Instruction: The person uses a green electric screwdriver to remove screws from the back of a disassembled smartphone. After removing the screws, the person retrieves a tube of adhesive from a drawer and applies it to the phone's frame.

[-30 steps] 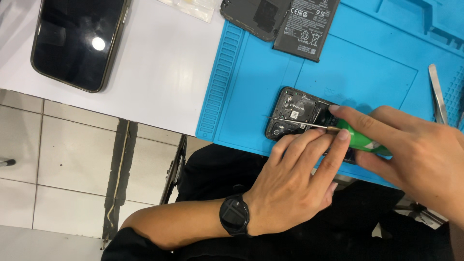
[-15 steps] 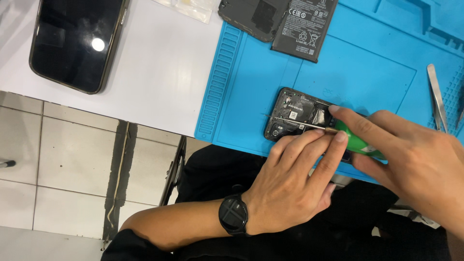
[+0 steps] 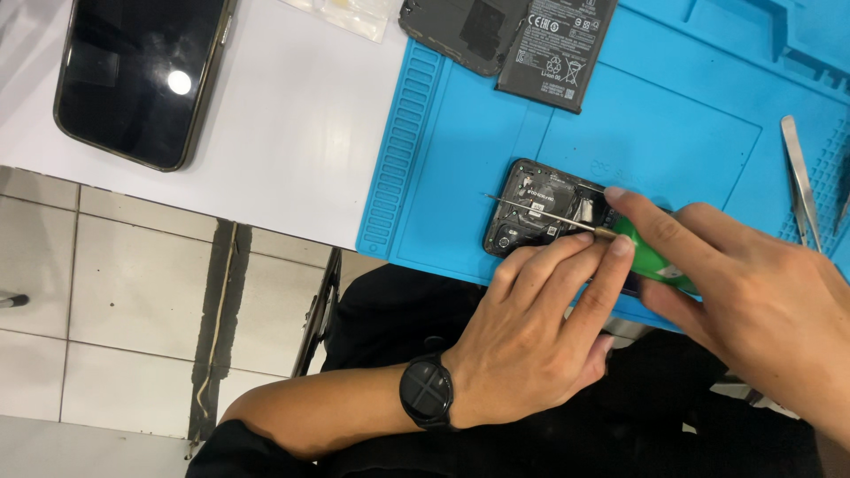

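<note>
An opened phone (image 3: 549, 212) lies on the near part of a blue work mat (image 3: 655, 133), its back removed so that dark inner parts and small boards show. The right hand (image 3: 753, 292) has its fingers closed around the green handle of a screwdriver (image 3: 611, 237) — the thin metal shaft runs leftwards across the phone's inside, its tip near the phone's left edge. The left hand (image 3: 531, 345), with a black round watch (image 3: 428, 392) at the wrist, reaches in from the near side; its fingers (image 3: 611, 265) are stretched together, the fingertips resting on the near edge of the phone and against the screwdriver's shaft, holding nothing. Farther on the mat lie a flat black battery (image 3: 556, 49) and a dark back cover (image 3: 460, 31), just beside each other. Metal tweezers (image 3: 801, 177) rest at the mat's right side. On the white surface (image 3: 292, 133) to the left, well apart, lies a second phone (image 3: 137, 75) with a dark screen.
</note>
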